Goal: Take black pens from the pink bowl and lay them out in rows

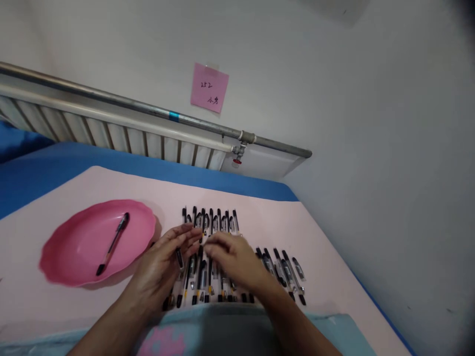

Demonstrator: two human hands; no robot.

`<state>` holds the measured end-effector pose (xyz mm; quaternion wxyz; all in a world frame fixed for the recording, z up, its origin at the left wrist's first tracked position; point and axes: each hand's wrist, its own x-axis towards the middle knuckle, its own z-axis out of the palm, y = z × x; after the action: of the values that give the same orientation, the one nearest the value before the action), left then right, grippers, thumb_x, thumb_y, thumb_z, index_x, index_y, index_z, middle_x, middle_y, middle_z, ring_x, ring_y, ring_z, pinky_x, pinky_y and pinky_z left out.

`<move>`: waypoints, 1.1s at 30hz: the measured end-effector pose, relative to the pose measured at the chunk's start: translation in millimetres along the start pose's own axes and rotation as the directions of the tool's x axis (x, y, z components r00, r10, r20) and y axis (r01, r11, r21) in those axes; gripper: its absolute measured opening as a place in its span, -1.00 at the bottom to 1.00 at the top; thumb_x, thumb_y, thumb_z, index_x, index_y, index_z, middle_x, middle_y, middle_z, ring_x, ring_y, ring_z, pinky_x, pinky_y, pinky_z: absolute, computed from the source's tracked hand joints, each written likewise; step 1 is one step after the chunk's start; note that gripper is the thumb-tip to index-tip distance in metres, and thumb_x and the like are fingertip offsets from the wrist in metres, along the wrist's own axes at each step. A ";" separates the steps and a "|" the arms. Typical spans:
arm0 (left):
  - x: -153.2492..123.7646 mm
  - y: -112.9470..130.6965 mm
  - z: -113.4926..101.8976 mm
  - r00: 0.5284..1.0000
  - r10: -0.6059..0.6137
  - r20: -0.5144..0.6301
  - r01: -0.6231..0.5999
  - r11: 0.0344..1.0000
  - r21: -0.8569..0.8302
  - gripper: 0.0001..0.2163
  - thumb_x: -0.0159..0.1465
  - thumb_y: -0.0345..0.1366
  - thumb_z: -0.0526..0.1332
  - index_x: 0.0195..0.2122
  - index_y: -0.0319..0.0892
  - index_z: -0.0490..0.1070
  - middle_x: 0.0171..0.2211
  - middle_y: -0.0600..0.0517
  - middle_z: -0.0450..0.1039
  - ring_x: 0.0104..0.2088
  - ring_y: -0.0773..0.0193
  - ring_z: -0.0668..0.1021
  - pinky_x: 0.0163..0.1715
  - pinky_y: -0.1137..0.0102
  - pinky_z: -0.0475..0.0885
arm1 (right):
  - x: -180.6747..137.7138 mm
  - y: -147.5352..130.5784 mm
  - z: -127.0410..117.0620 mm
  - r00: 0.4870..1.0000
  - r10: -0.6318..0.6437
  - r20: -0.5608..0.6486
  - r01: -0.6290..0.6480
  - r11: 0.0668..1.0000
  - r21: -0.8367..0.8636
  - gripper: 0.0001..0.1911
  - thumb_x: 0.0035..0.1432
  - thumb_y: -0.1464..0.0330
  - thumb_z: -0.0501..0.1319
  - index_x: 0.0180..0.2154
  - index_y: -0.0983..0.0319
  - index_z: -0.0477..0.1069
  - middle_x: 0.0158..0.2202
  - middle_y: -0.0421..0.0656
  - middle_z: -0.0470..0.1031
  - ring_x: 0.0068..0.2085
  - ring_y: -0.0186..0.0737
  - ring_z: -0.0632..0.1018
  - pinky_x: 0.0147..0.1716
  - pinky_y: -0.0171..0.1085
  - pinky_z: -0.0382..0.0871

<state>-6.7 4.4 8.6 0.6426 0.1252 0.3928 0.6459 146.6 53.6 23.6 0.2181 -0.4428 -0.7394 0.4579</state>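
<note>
My left hand (158,257) is half curled over the left side of the pen rows, palm turned inward. A black pen cap with a clear label part (180,258) shows against its palm, seemingly held there. Close to it, my right hand (235,257) has its fingers bent and pinched together; what they hold, if anything, is hidden. Black gel pens (211,220) and loose caps lie side by side beneath and beyond both hands. Several more pens (279,264) with caps rest to the right of my right hand.
At the left, a pink scalloped tray (148,217) holds one assembled black pen (113,244). The pale pink tabletop (122,183) meets a blue surface (178,173) at the back. Behind stand a white radiator (148,143), a metal pipe (129,103) and a red-handled valve (236,161).
</note>
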 end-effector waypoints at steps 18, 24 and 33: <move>13.1 13.5 -21.0 0.970 0.244 -0.009 -0.238 0.953 0.189 -0.67 0.01 -0.16 0.30 -0.22 -0.20 0.46 -0.15 -0.08 0.49 -0.07 0.06 0.48 -0.11 0.23 0.38 | 33.9 64.5 -55.1 0.827 0.183 -0.531 -0.276 0.956 -0.101 -0.78 -0.04 0.36 0.07 -0.36 0.28 0.43 -0.50 -0.19 0.43 -0.44 -0.27 0.43 -0.41 -0.32 0.28; 17.3 36.3 -30.7 0.955 0.274 -0.112 -0.245 0.945 0.216 -0.74 0.00 -0.19 0.30 -0.30 -0.18 0.48 -0.28 -0.02 0.52 -0.20 0.16 0.53 -0.30 0.37 0.46 | 47.4 98.0 -61.8 0.810 0.193 -0.553 -0.354 0.913 -0.200 -0.85 -0.09 0.38 0.12 -0.43 0.26 0.42 -0.48 -0.17 0.46 -0.41 -0.28 0.44 -0.42 -0.36 0.25; 16.5 87.7 -56.6 0.864 0.413 -0.289 -0.332 0.898 0.289 -0.94 0.00 -0.38 0.25 -0.45 -0.17 0.43 -0.42 0.04 0.51 -0.32 0.22 0.52 -0.34 0.39 0.45 | 38.3 84.4 -59.4 0.844 0.101 -0.526 -0.285 0.916 -0.282 -0.81 -0.01 0.35 0.05 -0.52 0.24 0.41 -0.50 -0.18 0.46 -0.41 -0.29 0.44 -0.37 -0.36 0.24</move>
<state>-110.9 11.9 24.2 0.4075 0.1580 0.5386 0.7203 208.7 131.0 -24.1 0.2723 -0.6510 -0.6772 0.2083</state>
